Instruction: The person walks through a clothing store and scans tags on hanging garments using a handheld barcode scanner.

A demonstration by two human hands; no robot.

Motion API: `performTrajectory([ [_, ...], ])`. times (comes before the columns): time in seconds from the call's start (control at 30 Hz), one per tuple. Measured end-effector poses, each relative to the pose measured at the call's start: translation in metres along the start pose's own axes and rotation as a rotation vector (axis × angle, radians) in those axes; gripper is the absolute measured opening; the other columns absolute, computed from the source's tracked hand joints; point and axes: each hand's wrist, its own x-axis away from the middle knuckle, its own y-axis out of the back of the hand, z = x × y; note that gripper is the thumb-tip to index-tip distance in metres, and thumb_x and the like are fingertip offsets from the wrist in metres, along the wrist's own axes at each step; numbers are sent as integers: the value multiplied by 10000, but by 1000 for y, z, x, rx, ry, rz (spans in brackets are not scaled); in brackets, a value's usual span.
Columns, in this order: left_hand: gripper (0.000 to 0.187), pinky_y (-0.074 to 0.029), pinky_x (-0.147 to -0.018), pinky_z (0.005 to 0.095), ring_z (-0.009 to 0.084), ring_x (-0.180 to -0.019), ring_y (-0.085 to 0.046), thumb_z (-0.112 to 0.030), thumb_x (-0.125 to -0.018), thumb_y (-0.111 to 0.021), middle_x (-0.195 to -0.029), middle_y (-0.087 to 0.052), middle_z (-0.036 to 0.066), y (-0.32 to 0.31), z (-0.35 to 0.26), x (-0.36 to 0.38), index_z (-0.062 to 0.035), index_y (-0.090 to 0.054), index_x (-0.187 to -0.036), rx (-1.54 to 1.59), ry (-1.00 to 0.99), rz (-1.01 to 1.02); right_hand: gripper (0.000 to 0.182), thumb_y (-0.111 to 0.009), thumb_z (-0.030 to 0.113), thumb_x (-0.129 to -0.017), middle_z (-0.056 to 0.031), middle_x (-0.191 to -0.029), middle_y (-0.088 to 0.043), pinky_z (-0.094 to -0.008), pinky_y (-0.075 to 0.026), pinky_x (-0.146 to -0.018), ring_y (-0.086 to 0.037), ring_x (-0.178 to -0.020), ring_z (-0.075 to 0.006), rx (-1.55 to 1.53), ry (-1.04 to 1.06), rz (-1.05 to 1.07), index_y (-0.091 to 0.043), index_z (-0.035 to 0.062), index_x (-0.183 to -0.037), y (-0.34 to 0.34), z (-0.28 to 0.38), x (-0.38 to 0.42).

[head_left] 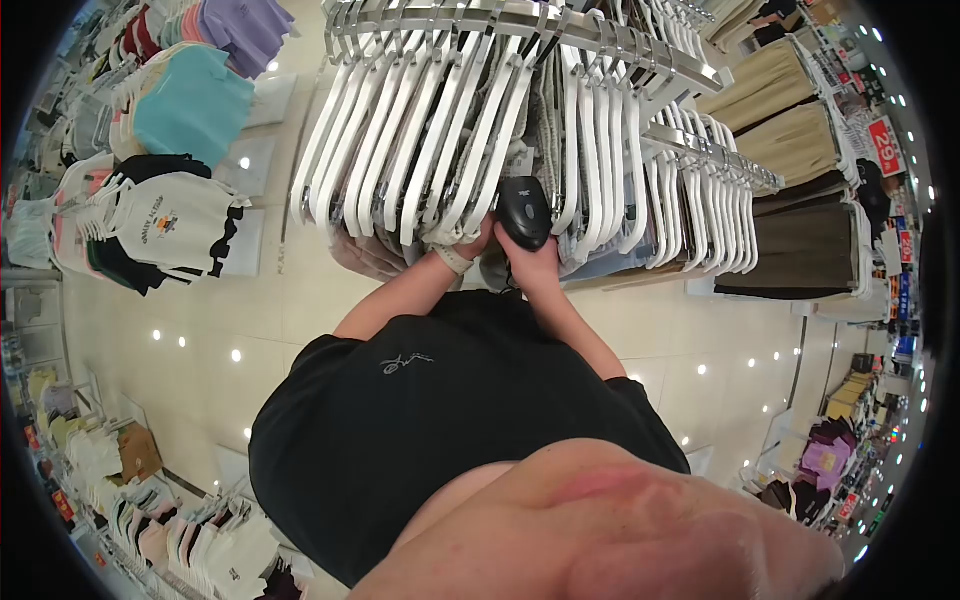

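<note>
A black handheld scanner (524,213) rests in my right hand (530,258), its head pointing into the gap between garments. A small white tag (519,160) shows just beyond the scanner. My left hand (478,240), with a light band on its wrist, is beside it among the lower ends of the white hangers (413,150); its fingers are mostly hidden by hangers and cloth. The hangers carry trousers or similar clothes and hang from a metal rail (590,32).
Another row of white hangers (705,200) hangs to the right, with brown and beige trousers (790,240) beyond. On the left are a teal top (193,105) and a white printed shirt (168,222). Pale tiled floor (320,300) surrounds the rack.
</note>
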Motion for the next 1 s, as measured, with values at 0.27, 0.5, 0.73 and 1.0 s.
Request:
performTrajectory([
  [0.27, 565, -400, -1079, 368, 222, -1251, -509, -369, -1075, -475, -1357, -537, 114, 12, -49, -10, -14, -392, -1507, 708, 152, 233, 420, -827, 189, -809, -135, -1062, -710, -369, -535, -864, -697, -973, -236, 101, 144, -106, -667, 3, -1150, -8, -9, 39],
  [0.5, 351, -452, -684, 221, 71, -735, -522, -368, -1079, -501, -822, -563, -17, 11, -90, -12, -42, -627, -1119, 1015, 567, 127, 256, -785, 36, -776, -126, -919, -705, -341, -526, -736, -683, -793, -248, 193, 423, 12, -683, 5, -1009, -11, 9, 70],
  [0.73, 328, -428, -730, 265, 84, -767, -505, -296, -1072, -481, -779, -530, -25, 32, -127, 7, -50, -613, -900, 646, 468, 470, 315, -770, 79, -772, -121, -928, -707, -364, -536, -748, -697, -820, -305, 299, 462, -194, -674, 10, -1064, -28, -16, 101],
  [1.0, 385, -484, -944, 246, 93, -1057, -598, -205, -1090, -481, -1126, -656, 27, 19, -93, 21, -21, -495, -1428, 843, 454, 522, 957, -736, 21, -829, -243, -1494, -399, -408, -365, -1133, -467, -1352, -325, 53, 555, -225, -125, -76, -1559, -39, 11, 68],
])
